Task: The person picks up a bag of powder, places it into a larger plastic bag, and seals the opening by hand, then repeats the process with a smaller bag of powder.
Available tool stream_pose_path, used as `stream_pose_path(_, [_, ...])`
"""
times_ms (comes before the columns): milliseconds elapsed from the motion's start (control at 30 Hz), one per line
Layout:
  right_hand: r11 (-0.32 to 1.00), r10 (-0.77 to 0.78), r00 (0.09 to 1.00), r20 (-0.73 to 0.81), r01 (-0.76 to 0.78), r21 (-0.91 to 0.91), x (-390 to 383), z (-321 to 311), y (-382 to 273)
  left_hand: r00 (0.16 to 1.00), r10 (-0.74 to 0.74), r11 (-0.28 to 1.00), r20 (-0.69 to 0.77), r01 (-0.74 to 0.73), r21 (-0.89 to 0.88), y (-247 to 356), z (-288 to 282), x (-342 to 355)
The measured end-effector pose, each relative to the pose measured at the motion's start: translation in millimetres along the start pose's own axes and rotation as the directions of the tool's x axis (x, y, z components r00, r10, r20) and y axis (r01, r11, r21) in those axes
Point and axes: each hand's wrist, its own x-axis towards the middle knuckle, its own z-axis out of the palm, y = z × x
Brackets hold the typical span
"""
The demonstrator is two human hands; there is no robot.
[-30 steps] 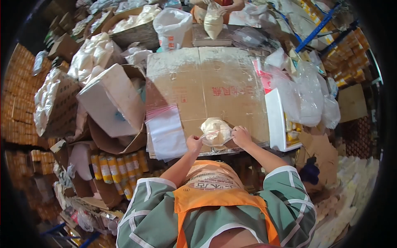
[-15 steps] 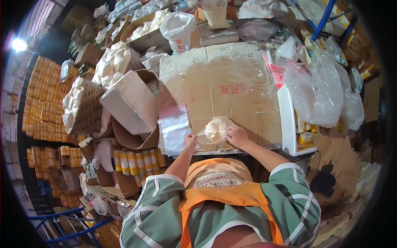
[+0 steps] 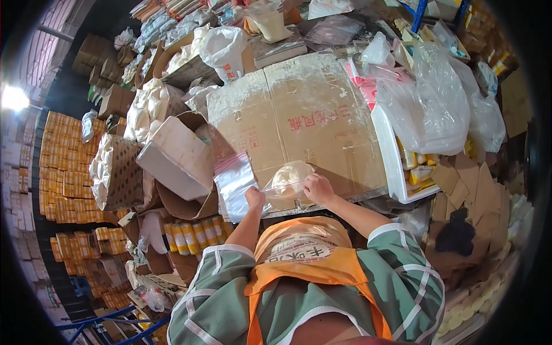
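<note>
A clear zip bag (image 3: 289, 174) with pale powder inside lies at the near edge of a flattened cardboard sheet (image 3: 322, 123). Its reddish zip strip runs between my two hands. My left hand (image 3: 255, 199) is closed on the bag's left corner, beside a stack of flat clear zip bags (image 3: 233, 183). With fingers pinched, my right hand (image 3: 318, 189) grips the bag's right end. The fingertips of both hands are partly hidden.
A white foam box (image 3: 397, 164) with yellow packets stands at the right, under loose clear plastic (image 3: 431, 103). Tilted to the left is a white box (image 3: 175, 155) beside open cartons. Farther back are a white sack (image 3: 224, 49) and another person's powder bag (image 3: 270, 26).
The whole view has turned and shifted slightly, so the table appears tilted. Both hands still grip the zip bag, with its zip strip now stretched more visibly between them.
</note>
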Motion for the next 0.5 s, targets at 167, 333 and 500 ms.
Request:
stream_pose_path(167, [1.0, -0.008, 1.0, -0.004, 0.008, 0.023, 0.3, 2.6, 0.8, 0.988, 0.019, 0.998, -0.152, -0.028, -0.063, -7.7, 3.6, 1.2])
stream_pose_path(333, [0.999, -0.022, 1.0, 0.018, 0.021, 0.031, 0.4, 1.6, 2.0, 0.983, 0.175, 0.984, 0.06, -0.177, 0.024, -3.8, -8.5, -5.9])
stream_pose_path(500, [0.999, -0.029, 0.999, 0.035, 0.028, 0.045, 2.1, 2.8, 3.3, 0.947, 0.321, 0.939, -0.029, -0.314, 0.138, -14.7, -10.9, -9.1])
